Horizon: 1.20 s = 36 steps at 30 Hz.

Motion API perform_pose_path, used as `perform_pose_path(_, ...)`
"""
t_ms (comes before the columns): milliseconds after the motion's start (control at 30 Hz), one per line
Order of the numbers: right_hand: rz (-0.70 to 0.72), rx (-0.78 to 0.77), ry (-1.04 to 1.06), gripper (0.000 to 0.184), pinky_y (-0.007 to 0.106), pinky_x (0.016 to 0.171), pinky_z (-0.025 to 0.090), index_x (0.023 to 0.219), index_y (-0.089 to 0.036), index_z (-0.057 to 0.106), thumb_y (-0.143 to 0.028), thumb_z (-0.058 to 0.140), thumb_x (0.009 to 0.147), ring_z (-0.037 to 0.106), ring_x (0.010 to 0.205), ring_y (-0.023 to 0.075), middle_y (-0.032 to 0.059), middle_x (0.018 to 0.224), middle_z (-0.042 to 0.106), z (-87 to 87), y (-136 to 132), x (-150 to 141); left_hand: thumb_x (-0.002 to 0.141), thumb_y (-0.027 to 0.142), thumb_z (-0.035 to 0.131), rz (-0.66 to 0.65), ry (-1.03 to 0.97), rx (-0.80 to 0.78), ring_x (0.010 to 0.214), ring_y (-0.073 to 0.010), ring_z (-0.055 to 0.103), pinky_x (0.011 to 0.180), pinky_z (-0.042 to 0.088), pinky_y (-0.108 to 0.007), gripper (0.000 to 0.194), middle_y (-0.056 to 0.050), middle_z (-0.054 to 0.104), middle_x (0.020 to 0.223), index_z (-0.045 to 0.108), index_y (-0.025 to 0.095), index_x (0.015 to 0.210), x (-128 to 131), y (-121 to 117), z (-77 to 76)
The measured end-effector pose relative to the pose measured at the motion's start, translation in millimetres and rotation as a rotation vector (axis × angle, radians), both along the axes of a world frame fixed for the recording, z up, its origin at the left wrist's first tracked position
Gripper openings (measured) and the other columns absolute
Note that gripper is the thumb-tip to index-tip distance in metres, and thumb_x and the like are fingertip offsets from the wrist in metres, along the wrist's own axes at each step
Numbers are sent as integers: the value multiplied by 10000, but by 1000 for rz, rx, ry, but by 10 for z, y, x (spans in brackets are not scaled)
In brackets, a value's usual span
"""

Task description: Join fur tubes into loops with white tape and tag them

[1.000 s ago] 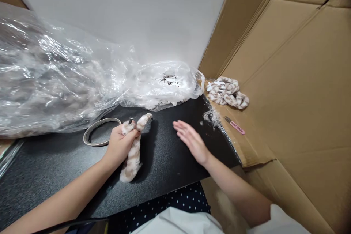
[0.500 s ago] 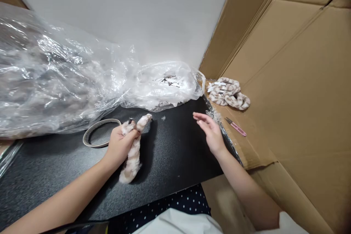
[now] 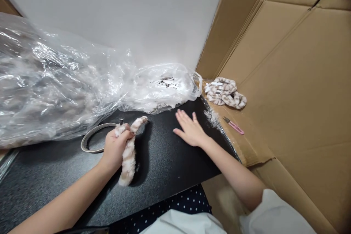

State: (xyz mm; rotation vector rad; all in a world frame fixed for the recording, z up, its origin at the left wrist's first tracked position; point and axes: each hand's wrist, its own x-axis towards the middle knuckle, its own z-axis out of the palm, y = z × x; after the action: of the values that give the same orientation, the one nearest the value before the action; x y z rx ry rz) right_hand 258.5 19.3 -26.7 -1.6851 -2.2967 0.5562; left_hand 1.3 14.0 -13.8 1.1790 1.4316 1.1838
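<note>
My left hand (image 3: 116,145) is closed around a fluffy white-and-beige plush band (image 3: 128,161). One end of the band hangs down toward me, and the other sticks up past my thumb. A small black tip pokes out above my fingers. Palm down, my right hand (image 3: 192,129) is over the dark tabletop (image 3: 164,161), fingers spread and holding nothing. Whether it touches the surface I cannot tell. Partly behind my left hand lies a pale ring-shaped strip (image 3: 85,147).
Clear plastic bags (image 3: 63,91) of plush pieces line the back. At the right, plush loops (image 3: 226,93) with white tags and pink thread snips (image 3: 233,125) lie on cardboard (image 3: 255,150). Loose fluff (image 3: 212,117) gathers along the table's right edge.
My right hand has moved left from near the fluff and turned palm down with fingers spread. My left hand still grips the plush band, shifted slightly left in view.
</note>
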Motion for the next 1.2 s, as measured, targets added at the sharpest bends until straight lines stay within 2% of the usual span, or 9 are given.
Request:
perform_pose_path(100, -218, 25, -154, 712, 558, 1150, -128, 1488, -128, 306, -549, 390, 919, 158, 1476, 279, 156, 1568, 212, 63, -76, 501, 547, 264, 565, 7, -104, -51, 463, -99, 351, 443, 292, -221, 241, 59, 379, 461, 333, 207, 516, 30, 6, 15)
perform_pose_path(167, -313, 65, -196, 735, 538, 1151, -149, 1465, -72, 343, -546, 412, 908, 175, 1471, 294, 195, 1546, 256, 140, -143, 649, 533, 261, 567, 4, -120, -52, 471, -93, 333, 447, 273, -219, 250, 59, 362, 461, 327, 202, 495, 52, 11, 27)
perform_pose_path(267, -285, 135, -77, 724, 508, 1163, -153, 1456, -84, 371, -547, 432, 903, 159, 1475, 287, 172, 1552, 255, 252, -216, 492, 528, 262, 570, -4, -126, -52, 471, -91, 304, 443, 248, -223, 249, 62, 347, 466, 332, 203, 491, 72, 13, 36)
perform_pose_path(400, -35, 96, 152, 691, 505, 1178, -126, 1451, -199, 400, -597, 451, 888, 183, 1472, 266, 100, 1550, 297, 253, -141, -142, 538, 252, 582, 7, -121, -53, 484, -99, 336, 464, 274, -226, 233, 61, 375, 471, 355, 204, 512, 66, 10, 21)
perform_pose_path(567, 162, 87, 28, 645, 525, 1183, -83, 1458, -171, 370, -543, 408, 932, 157, 1479, 245, 117, 1558, 275, 87, 201, -655, 548, 245, 572, 0, -91, -40, 482, -97, 335, 463, 276, -220, 215, 60, 376, 472, 367, 197, 506, 23, 6, -4)
perform_pose_path(733, 80, 83, -37, 611, 565, 1166, -82, 1473, -197, 340, -520, 360, 955, 194, 1471, 247, 110, 1569, 250, 36, 190, -398, 555, 241, 565, -24, -85, -20, 479, -100, 327, 460, 280, -226, 216, 55, 364, 479, 358, 202, 505, 22, -6, 4)
perform_pose_path(967, -273, 99, -160, 635, 579, 1128, -172, 1432, -118, 414, -510, 396, 933, 245, 1450, 304, 188, 1498, 383, 149, -179, 390, 535, 255, 560, -64, -88, -3, 478, -89, 264, 448, 235, -228, 251, 66, 297, 485, 321, 207, 475, 83, -16, 40)
perform_pose_path(1067, -289, 142, -189, 613, 593, 1115, -190, 1427, -140, 426, -511, 379, 942, 211, 1462, 297, 172, 1505, 380, 246, -160, 342, 540, 259, 560, -77, -82, 7, 477, -91, 263, 453, 240, -230, 255, 65, 299, 480, 322, 206, 465, 90, -6, 37)
perform_pose_path(1200, -64, 86, -132, 620, 578, 1172, -7, 1446, -122, 392, -502, 355, 957, 185, 1472, 264, 149, 1549, 300, 257, 68, -39, 547, 252, 570, -72, -84, 14, 481, -94, 273, 450, 239, -228, 252, 61, 318, 486, 332, 206, 477, 66, -11, 13)
